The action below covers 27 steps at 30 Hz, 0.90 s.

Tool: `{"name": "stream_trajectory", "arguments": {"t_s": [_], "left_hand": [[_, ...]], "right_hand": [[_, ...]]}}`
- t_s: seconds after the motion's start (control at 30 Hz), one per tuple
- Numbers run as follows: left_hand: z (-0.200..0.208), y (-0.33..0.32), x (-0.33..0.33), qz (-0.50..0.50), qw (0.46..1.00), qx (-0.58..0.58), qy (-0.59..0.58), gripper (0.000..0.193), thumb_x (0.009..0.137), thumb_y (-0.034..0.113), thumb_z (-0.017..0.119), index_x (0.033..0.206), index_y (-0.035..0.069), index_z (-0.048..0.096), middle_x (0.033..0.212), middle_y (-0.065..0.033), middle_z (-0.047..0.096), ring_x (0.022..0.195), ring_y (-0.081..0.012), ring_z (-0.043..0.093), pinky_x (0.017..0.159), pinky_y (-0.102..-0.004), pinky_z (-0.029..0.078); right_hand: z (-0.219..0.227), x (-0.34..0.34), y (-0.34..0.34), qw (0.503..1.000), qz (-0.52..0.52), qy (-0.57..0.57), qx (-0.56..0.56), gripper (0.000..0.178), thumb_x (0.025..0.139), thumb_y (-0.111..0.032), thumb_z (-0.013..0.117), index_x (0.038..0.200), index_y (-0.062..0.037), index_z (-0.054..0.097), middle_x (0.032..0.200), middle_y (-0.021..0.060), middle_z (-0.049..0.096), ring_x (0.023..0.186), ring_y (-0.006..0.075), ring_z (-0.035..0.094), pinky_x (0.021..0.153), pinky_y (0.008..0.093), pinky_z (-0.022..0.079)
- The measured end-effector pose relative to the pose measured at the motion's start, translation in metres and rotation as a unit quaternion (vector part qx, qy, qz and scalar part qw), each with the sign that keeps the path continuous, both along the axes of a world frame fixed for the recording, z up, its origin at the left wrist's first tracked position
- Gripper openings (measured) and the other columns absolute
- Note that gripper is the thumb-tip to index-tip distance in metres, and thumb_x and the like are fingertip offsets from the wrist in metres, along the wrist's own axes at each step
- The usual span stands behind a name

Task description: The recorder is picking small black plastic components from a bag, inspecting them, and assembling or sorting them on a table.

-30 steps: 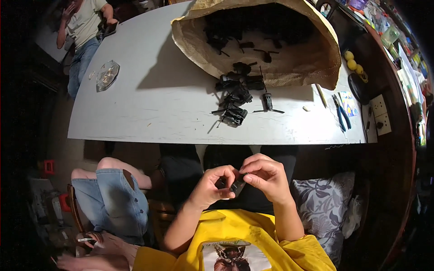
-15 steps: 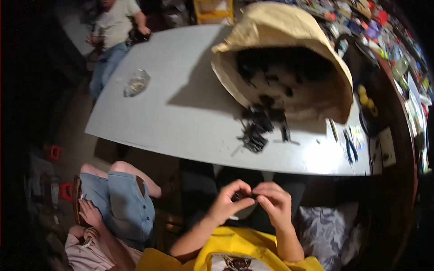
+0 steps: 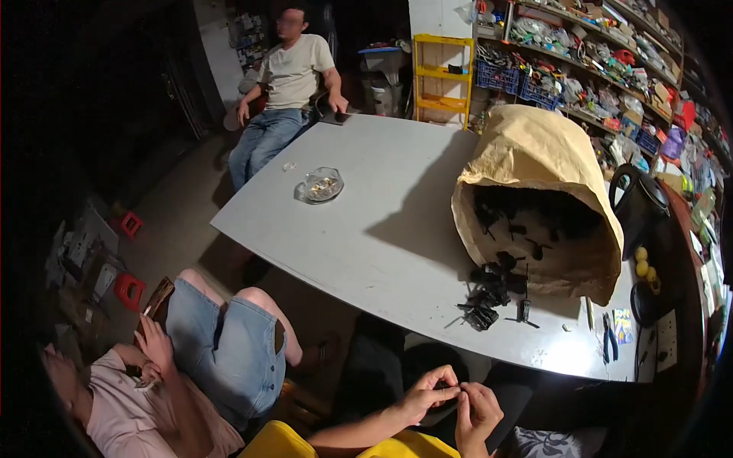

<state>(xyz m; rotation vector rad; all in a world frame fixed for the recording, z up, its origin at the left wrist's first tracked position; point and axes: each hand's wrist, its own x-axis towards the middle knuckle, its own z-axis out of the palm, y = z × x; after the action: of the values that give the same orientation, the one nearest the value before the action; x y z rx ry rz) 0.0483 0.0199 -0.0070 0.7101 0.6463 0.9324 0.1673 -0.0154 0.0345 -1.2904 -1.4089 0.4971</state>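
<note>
My left hand (image 3: 430, 395) and my right hand (image 3: 479, 412) meet in front of me, below the near edge of the table. Thumbs and fingers of both are pinched together at one spot. Whatever lies between the fingertips is too small and hidden to make out. Beyond them, a heap of small black parts (image 3: 485, 296) with thin prongs lies on the table. It spills from the mouth of a large brown paper sack (image 3: 534, 145) lying on its side, with more black parts inside.
The grey table (image 3: 359, 252) holds a glass ashtray (image 3: 322, 185), pliers (image 3: 610, 336) and a black kettle (image 3: 637, 202). One person (image 3: 294, 80) sits at the far left. Another person (image 3: 221, 343) sits close on my left. Crammed shelves (image 3: 580, 57) stand behind.
My view has swung up and left, so the table and sack appear lower and further right. Both hands stay pinched together. The black heap looks the same.
</note>
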Motion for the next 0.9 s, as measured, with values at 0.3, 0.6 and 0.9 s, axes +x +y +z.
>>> {"name": "stream_trajectory", "arguments": {"t_s": [0.3,0.6,0.9], "left_hand": [[0.011,0.007,0.001,-0.053,0.94,0.281,0.184,0.039,0.077,0.015,0.069,0.11,0.007,0.051,0.093,-0.0002,0.052,0.087,-0.0079,0.048,0.075,-0.0217,0.039],[0.017,0.011,-0.003,0.024,0.857,0.417,0.302,0.032,0.071,0.012,0.072,0.101,0.005,0.062,0.1,-0.0111,0.059,0.088,-0.0226,0.06,0.075,-0.0296,0.048],[0.02,-0.002,0.0,0.039,0.866,0.36,0.345,0.022,0.077,0.006,0.064,0.096,0.003,0.054,0.095,-0.0097,0.059,0.086,-0.0229,0.061,0.072,-0.0305,0.049]], "right_hand": [[-0.024,0.037,0.011,0.871,0.057,0.446,-0.197,0.015,0.086,-0.009,0.056,0.088,0.0054,0.061,0.067,0.0061,0.059,0.057,0.011,0.056,0.056,0.0236,0.049],[-0.031,0.047,0.01,0.93,0.115,0.217,-0.272,0.022,0.09,-0.013,0.051,0.095,0.0062,0.06,0.071,0.0065,0.061,0.058,0.0142,0.058,0.058,0.0235,0.049],[-0.017,0.028,0.0,0.937,0.077,0.286,-0.185,0.016,0.079,-0.002,0.06,0.094,0.0024,0.053,0.069,0.0046,0.057,0.055,0.0076,0.053,0.051,0.0189,0.043]]}}
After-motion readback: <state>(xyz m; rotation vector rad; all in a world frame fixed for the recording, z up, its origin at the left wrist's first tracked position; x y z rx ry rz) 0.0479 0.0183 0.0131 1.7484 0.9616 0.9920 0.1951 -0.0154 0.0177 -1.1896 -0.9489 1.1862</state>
